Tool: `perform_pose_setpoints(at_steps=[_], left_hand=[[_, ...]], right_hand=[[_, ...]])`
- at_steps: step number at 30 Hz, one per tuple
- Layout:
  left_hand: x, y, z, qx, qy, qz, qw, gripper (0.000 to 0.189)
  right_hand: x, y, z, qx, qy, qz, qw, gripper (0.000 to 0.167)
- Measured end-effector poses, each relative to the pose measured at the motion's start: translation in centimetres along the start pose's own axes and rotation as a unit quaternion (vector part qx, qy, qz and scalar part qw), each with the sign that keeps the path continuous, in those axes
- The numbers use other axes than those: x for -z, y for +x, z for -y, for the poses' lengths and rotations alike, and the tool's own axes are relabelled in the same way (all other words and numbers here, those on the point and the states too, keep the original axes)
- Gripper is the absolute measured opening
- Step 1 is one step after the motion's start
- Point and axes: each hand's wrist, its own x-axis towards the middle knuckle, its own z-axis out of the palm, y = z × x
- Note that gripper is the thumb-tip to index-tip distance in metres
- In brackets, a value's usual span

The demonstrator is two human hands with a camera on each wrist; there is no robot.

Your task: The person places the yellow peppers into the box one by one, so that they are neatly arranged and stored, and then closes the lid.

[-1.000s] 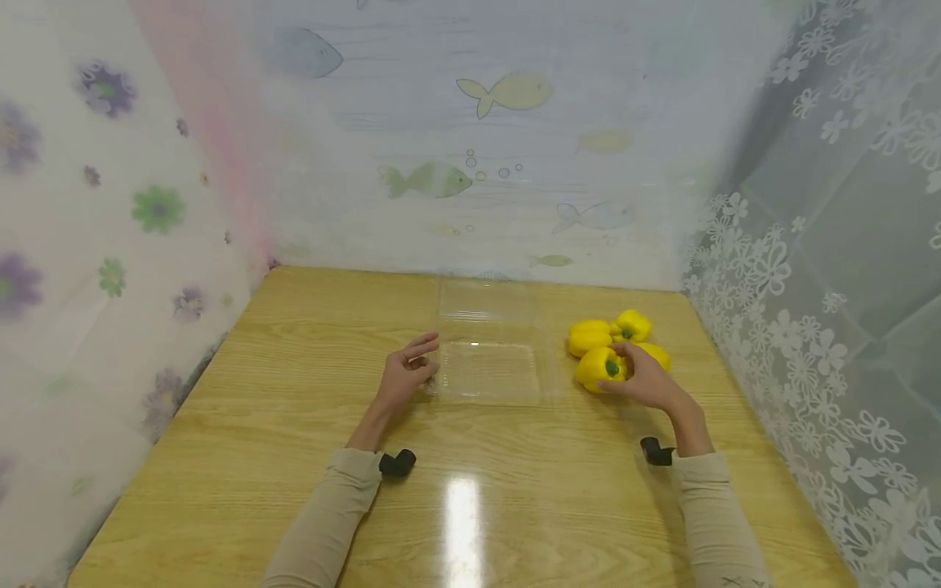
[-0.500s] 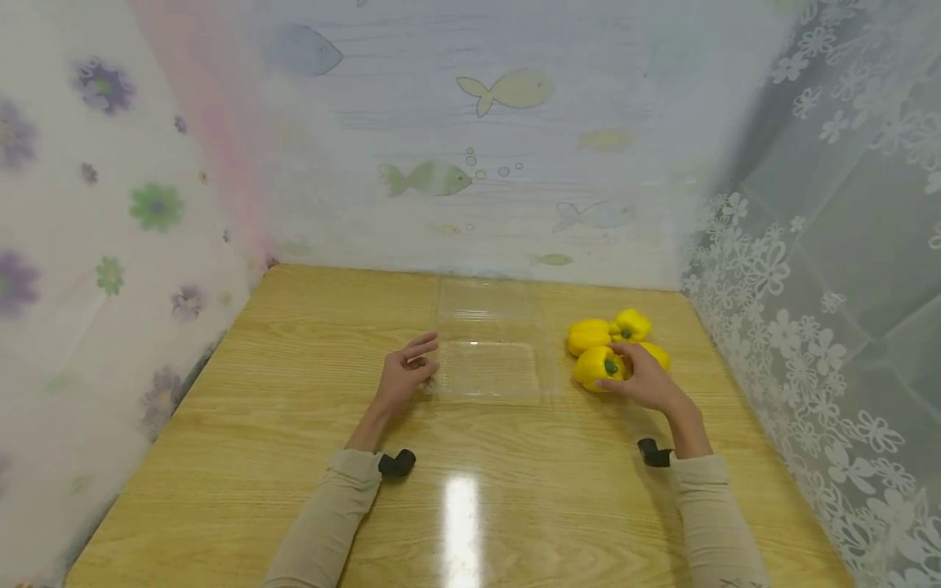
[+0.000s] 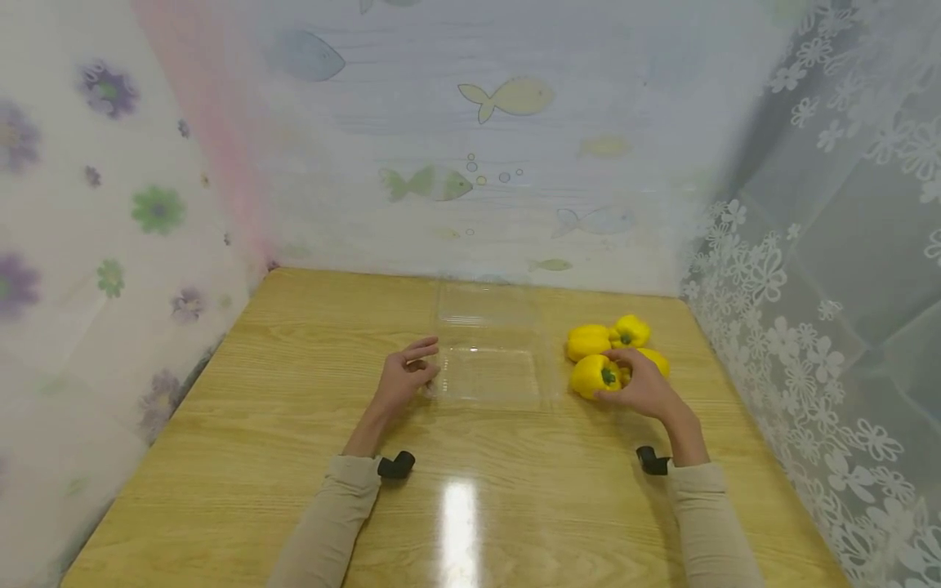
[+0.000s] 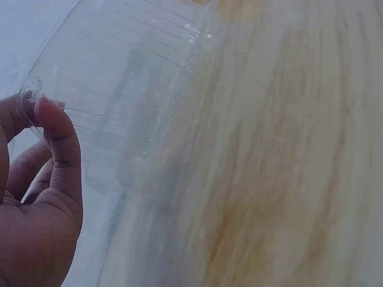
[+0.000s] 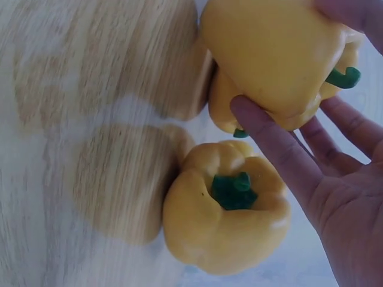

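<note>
My right hand (image 3: 647, 388) grips a yellow bell pepper (image 3: 590, 377) with a green stem, thumb and fingers on opposite sides of it. In the right wrist view the held bell pepper (image 5: 269, 54) is at the top, and another bell pepper (image 5: 227, 230) lies below it. Three other yellow bell peppers (image 3: 588, 342) sit close around it on the table, one partly behind my hand. At the middle, a clear plastic clamshell box (image 3: 488, 400) lies with its lid folded back. My left hand (image 3: 403, 380) pinches the rim of this box (image 4: 131, 78) at its left side.
The wood-grain table (image 3: 294, 343) ends at a fish-print curtain (image 3: 507, 163) at the back. Flower-print sheets hang at left (image 3: 158, 208) and right (image 3: 768, 269). A black camera mount (image 3: 397, 465) sits at each cuff.
My right hand and the held bell pepper have shifted very slightly left. My left hand stays at the box's rim. The head view has tilted a little.
</note>
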Motion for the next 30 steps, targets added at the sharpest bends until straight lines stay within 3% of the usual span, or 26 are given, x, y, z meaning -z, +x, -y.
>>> perform_pose_setpoints(at_steps=[10, 21, 30], left_hand=[[0.2, -0.1, -0.6, 0.001, 0.010, 0.008, 0.9999, 0.045], [0.3, -0.1, -0.3, -0.003, 0.001, 0.017, 0.9998, 0.045], [0.3, -0.3, -0.6, -0.005, 0.029, 0.011, 0.9995, 0.044]], right_hand=[[-0.1, 0.2, 0.2, 0.017, 0.027, -0.021, 0.9993, 0.074], [-0.1, 0.5, 0.7, 0.059, 0.043, -0.063, 0.9953, 0.067], [-0.1, 0.6, 1.7, 0.081, 0.073, -0.073, 0.9914, 0.068]])
